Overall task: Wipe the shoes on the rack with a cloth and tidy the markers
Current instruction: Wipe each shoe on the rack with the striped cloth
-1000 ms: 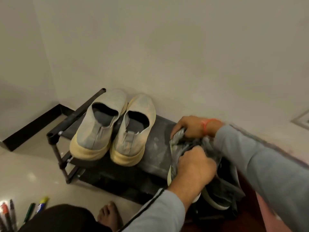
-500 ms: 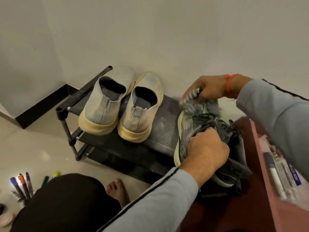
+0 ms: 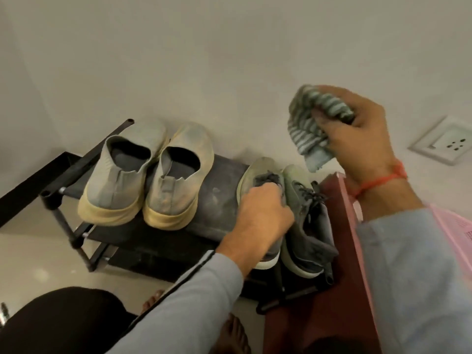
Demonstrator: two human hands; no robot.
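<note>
At the right end of the rack's [image 3: 224, 172] top shelf, your left hand [image 3: 265, 213] is down on the nearer grey lace-up shoe [image 3: 251, 175], fingers curled over its laced top and gripping it. That shoe sits touching its partner [image 3: 306, 226], which lies against the shelf's right edge beside a dark red cabinet [image 3: 329, 290]. Your right hand [image 3: 357, 131] is up in the air above that pair, well clear of both shoes, with the striped cloth [image 3: 309, 126] bunched in it: fingers folded round the wad, thumb tucked against it, and a loose tail of cloth hanging down toward the shelf's back right corner. A red thread [image 3: 380, 181] circles that wrist. Over at the left end of the shelf, the pale slip-on pair [image 3: 143, 180] stands side by side, heels toward you, toes at the back edge by the wall, and well apart from either hand. One marker [image 3: 3, 314] just shows on the floor at the lower left edge of view. A wall socket [image 3: 444, 143] sits to the right.
</note>
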